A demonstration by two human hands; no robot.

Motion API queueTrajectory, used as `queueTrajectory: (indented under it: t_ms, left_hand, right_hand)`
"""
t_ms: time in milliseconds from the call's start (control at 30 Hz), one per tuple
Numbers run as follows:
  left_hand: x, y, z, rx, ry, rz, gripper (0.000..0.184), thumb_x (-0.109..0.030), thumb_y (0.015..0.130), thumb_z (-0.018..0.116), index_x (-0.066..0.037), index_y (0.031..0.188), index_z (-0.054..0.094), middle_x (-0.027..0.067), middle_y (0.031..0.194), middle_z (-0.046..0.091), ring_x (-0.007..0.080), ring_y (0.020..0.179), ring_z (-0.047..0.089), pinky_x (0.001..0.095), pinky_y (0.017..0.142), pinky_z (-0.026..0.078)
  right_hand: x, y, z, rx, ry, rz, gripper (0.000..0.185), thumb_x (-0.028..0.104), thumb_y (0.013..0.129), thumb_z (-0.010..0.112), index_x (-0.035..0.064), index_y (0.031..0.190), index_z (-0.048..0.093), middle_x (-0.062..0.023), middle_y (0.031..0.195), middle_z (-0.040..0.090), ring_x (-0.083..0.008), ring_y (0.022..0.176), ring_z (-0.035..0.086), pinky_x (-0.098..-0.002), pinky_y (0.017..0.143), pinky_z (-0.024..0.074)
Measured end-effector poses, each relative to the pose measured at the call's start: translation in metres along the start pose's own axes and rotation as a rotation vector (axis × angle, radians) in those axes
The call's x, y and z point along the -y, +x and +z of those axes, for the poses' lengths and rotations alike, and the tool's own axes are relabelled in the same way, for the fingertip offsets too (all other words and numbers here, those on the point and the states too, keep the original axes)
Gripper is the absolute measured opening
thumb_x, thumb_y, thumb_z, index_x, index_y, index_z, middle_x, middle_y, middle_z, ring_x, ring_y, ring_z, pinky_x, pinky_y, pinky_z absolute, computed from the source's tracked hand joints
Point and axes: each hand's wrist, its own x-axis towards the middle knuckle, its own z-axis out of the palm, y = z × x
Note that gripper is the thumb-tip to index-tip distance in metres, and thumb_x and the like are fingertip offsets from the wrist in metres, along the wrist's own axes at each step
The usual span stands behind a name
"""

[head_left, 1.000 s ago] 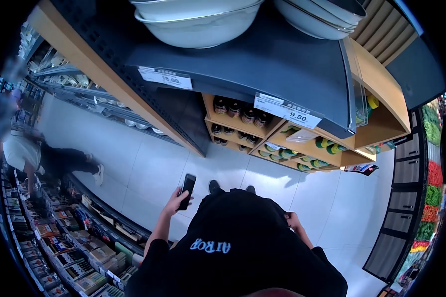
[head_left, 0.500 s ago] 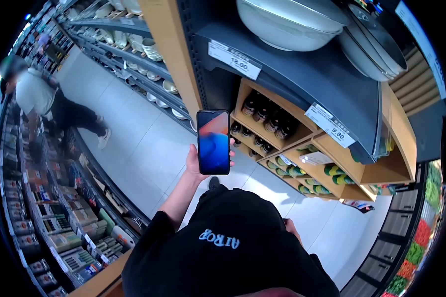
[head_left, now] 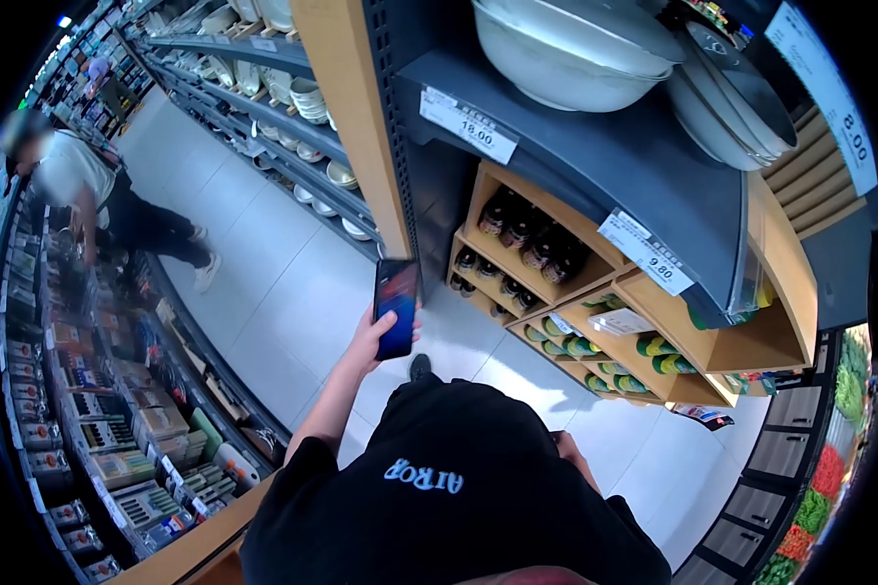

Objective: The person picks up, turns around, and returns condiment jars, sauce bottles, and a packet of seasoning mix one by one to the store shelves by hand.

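Note:
A smartphone point(head_left: 396, 307) with a lit blue and red screen is in my left hand point(head_left: 369, 339), the thumb lying over its screen and fingertips showing at its far edge. The phone is tilted, above the tiled floor and beside a wooden shelf post. My right hand point(head_left: 574, 453) rests close to the right side of my black shirt point(head_left: 458, 487). Its fingers are partly hidden by the shirt, and I cannot make out whether it holds anything.
Stacked bowls point(head_left: 576, 58) stand on a dark shelf point(head_left: 556, 146) with price tags. Below are wooden racks point(head_left: 610, 283) of jars and bottles. Packaged goods point(head_left: 127, 468) line the left. Another person point(head_left: 117, 195) leans over that left shelf. Vegetables point(head_left: 829, 472) are at the far right.
My left hand raised the phone to the middle with its screen lit, then lowered it slightly and tilted it. The view has turned, showing more of the bowl shelves at left.

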Motion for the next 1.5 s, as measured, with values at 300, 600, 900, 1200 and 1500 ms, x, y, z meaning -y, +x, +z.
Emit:
queueTrajectory:
  t_ms: [300,600,900,1200,1500]
  left_hand:
    - [0.199,-0.087,-0.243,0.212,1.031,-1.49,0.042,-0.032,0.08,0.057,-0.011,0.116,0.061,0.0105,0.086,0.065,0.0278,0.075,0.064,0.0449,0.063,0.053]
    - [0.135,-0.088,-0.15,0.181,1.081,-1.031,0.059,-0.045,0.083,0.056,-0.019,0.135,0.045,0.0121,0.119,0.059,0.025,0.098,0.059,0.0341,0.081,0.049]
    - [0.192,-0.036,-0.148,0.289,0.981,-0.631,0.065,-0.056,0.086,0.048,-0.005,0.126,0.053,0.0093,0.108,0.061,0.0212,0.093,0.057,0.0337,0.079,0.047]
    - [0.228,-0.04,-0.164,0.106,0.931,-0.541,0.059,-0.051,0.078,0.057,-0.003,0.11,0.063,0.0129,0.106,0.064,0.0234,0.099,0.057,0.0354,0.088,0.043]
    - [0.216,-0.052,-0.194,-0.235,0.857,-0.645,0.043,-0.045,0.08,0.054,-0.005,0.085,0.068,0.0059,0.08,0.067,0.0205,0.066,0.063,0.0324,0.062,0.05]
  right_hand:
    - [-0.003,0.01,0.012,0.015,-0.076,0.06,0.029,0.03,0.078,0.053,0.0091,0.09,0.07,-0.0198,0.088,0.065,-0.0383,0.086,0.062,-0.0395,0.076,0.0499]
    - [0.028,0.009,-0.008,0.134,-0.258,0.112,0.031,0.031,0.076,0.054,0.0068,0.089,0.069,-0.0208,0.088,0.065,-0.0391,0.085,0.062,-0.0405,0.075,0.0501]
    - [0.04,0.02,-0.004,0.053,-0.359,0.109,0.026,0.027,0.074,0.056,0.0043,0.081,0.067,-0.0177,0.079,0.066,-0.0357,0.075,0.063,-0.0395,0.065,0.0501]
    - [0.028,0.047,0.004,0.045,-0.32,0.182,0.026,0.026,0.075,0.054,0.0016,0.075,0.064,-0.0171,0.071,0.063,-0.0326,0.065,0.061,-0.0389,0.057,0.0502]
    - [-0.001,0.045,0.013,0.006,-0.198,0.303,0.029,0.026,0.077,0.052,-0.0012,0.069,0.06,-0.0166,0.064,0.06,-0.0295,0.055,0.06,-0.0382,0.049,0.0503]
